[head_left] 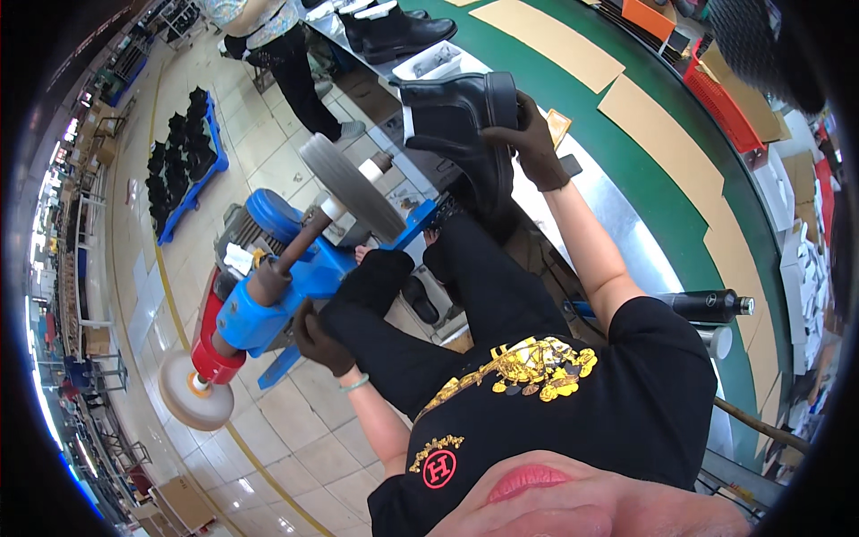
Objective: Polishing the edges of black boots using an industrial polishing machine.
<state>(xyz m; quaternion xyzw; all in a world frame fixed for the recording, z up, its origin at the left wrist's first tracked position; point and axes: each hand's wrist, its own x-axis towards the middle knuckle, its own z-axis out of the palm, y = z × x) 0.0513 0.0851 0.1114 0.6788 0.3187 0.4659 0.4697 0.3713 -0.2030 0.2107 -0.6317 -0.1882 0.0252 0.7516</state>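
Note:
My right hand [530, 150], in a brown glove, grips a black ankle boot [472, 148] around its heel. The boot is held up by the edge of the metal bench [617, 219], its sole facing my right and its dark elastic side panel showing. My left hand [322, 342], also gloved in brown, is beside my knee, near the blue polishing machine [313, 273]. Its fingers look loosely stretched, and I see nothing in them. A grey buffing wheel [353, 186] on the machine's shaft stands to the left of the boot, apart from it.
A pale wheel [195, 390] is at the machine's near end. Black boots [398, 34] and a white tray [429, 63] stand on the bench. Cardboard sheets [662, 134] lie on the green belt [599, 116]. Another person [291, 67] stands far left of the bench; a blue pallet [211, 148] carries black footwear.

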